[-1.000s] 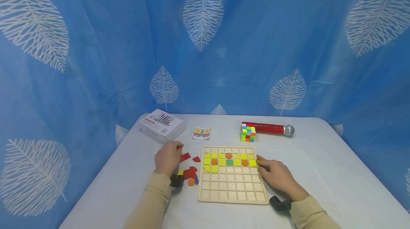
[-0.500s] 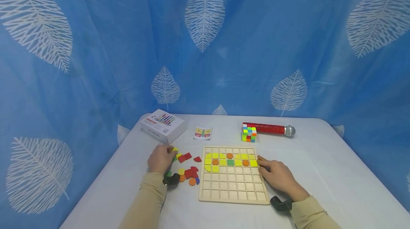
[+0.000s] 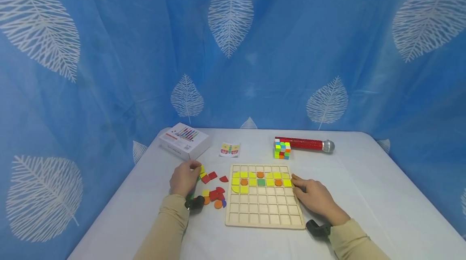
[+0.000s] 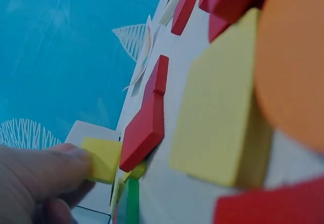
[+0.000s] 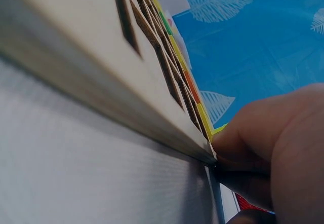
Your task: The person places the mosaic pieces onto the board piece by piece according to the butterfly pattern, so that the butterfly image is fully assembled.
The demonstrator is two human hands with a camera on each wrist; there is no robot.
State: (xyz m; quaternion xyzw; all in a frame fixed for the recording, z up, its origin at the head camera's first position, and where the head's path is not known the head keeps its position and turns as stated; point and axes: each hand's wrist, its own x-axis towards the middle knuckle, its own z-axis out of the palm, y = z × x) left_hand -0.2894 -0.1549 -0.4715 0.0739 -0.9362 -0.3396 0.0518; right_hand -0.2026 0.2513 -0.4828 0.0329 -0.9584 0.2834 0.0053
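My left hand (image 3: pixel 184 178) is at the loose pieces left of the board. Its thumb and fingers pinch a yellow square tile (image 4: pixel 104 159), raised at one edge in the left wrist view. Two red tiles (image 4: pixel 145 125) lie right beside it, with a green piece (image 4: pixel 132 201) below. My right hand (image 3: pixel 317 198) grips the right edge of the wooden grid board (image 3: pixel 264 208), thumb near the top edge in the right wrist view. Yellow tiles (image 3: pixel 244 189), orange discs (image 3: pixel 278 182) and one green square (image 3: pixel 261 182) fill cells in the board's upper rows.
A white box (image 3: pixel 186 142) stands at the back left, near a small pattern card (image 3: pixel 229 150). Behind the board are a puzzle cube (image 3: pixel 282 149) and a red microphone (image 3: pixel 305 143). More loose red, orange and blue pieces (image 3: pixel 218 204) lie between my left arm and the board.
My left hand has moved left, away from the red tiles, and now pinches a yellow tile. The right hand stays at the board's edge. Tiles on the board look the same.
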